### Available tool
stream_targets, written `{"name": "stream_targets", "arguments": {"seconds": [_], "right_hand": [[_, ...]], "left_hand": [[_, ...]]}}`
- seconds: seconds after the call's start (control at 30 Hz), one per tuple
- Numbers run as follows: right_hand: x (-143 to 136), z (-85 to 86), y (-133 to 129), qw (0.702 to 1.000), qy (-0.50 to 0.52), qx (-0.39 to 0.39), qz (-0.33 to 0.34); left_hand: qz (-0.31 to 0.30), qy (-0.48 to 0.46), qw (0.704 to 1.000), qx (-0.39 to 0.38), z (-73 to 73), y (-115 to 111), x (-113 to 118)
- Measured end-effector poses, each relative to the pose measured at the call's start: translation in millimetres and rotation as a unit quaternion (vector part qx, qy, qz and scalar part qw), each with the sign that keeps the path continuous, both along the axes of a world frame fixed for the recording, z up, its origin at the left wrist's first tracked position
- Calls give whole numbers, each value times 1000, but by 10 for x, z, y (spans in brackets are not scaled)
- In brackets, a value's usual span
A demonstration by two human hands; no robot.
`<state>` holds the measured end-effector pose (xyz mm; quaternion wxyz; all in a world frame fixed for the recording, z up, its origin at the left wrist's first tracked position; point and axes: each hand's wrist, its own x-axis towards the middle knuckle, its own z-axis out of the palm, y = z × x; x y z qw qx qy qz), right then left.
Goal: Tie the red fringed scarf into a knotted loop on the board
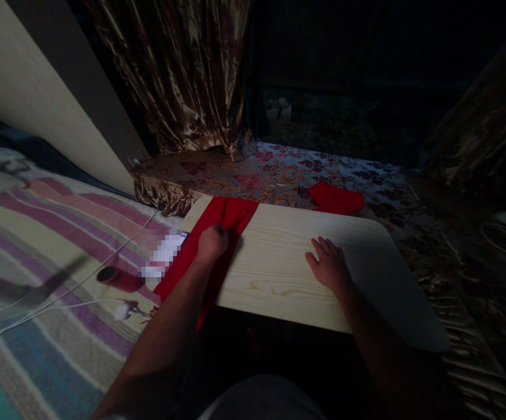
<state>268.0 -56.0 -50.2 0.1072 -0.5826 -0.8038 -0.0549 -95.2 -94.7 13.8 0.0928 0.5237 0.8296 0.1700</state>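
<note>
A long red cloth (187, 256) lies across the left part of a pale wooden board (274, 262), its near end hanging over the front edge. My left hand (213, 242) is closed in a fist on the cloth; whether it grips the fabric is hidden. My right hand (328, 262) rests on the bare wood right of the cloth, fingers spread, holding nothing. A second red cloth (338, 198) sits folded just beyond the board's far edge.
Left of the board, a striped bed cover (73, 221) bears a dark red cylinder (120, 279), white cables and a white plug (124, 310). A partly blurred phone (169, 251) lies beside the cloth. Behind are a patterned ledge (244, 175) and a gold curtain (191, 70).
</note>
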Motion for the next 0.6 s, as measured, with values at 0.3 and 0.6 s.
{"name": "stream_targets", "arguments": {"seconds": [0.3, 0.6], "right_hand": [[19, -34, 0, 998, 42, 49, 18], [-990, 491, -25, 897, 394, -124, 156]], "left_hand": [[-46, -104, 973, 202, 439, -222, 283], [-201, -285, 921, 175, 629, -645, 1202]]}}
